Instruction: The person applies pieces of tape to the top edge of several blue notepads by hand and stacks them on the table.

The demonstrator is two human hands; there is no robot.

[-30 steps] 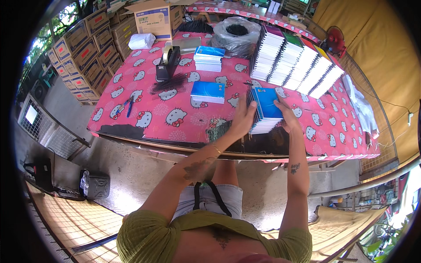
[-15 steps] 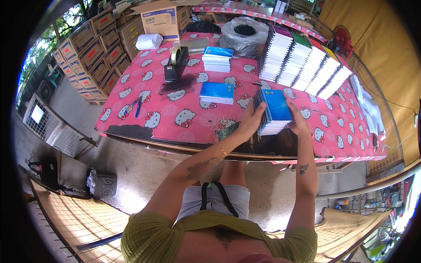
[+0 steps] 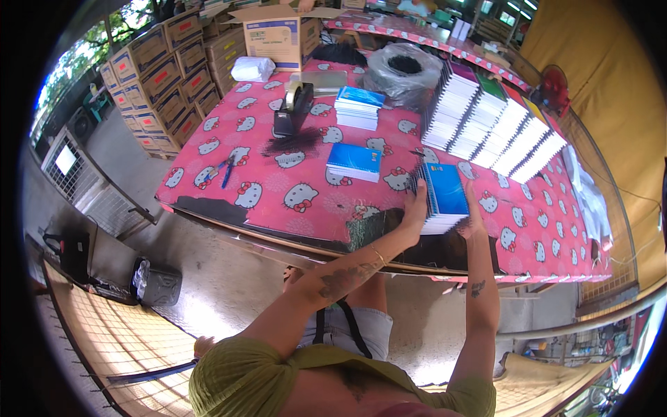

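A stack of spiral notebooks with blue covers stands at the table's near edge, right of centre. Against its left side, by the black coil bindings, my left hand presses with its thumb near the top. My right hand grips the opposite side, so the stack is held between both palms. Some fingers are hidden behind the pages. Left of the stack lies a shorter pile of blue-covered pads, with another blue-topped pile behind it; no coils show on either.
Tall stacks of coil-bound notebooks stand at the back right, beside a plastic-wrapped black coil roll. A tape dispenser, loose black coils and blue-handled pliers lie to the left. Cartons are piled beyond the table's left side.
The view has shifted and tilted, so the table sits lower and rightward in the picture. Both hands remain on the notebook stack. A person's hand now shows at the open carton behind.
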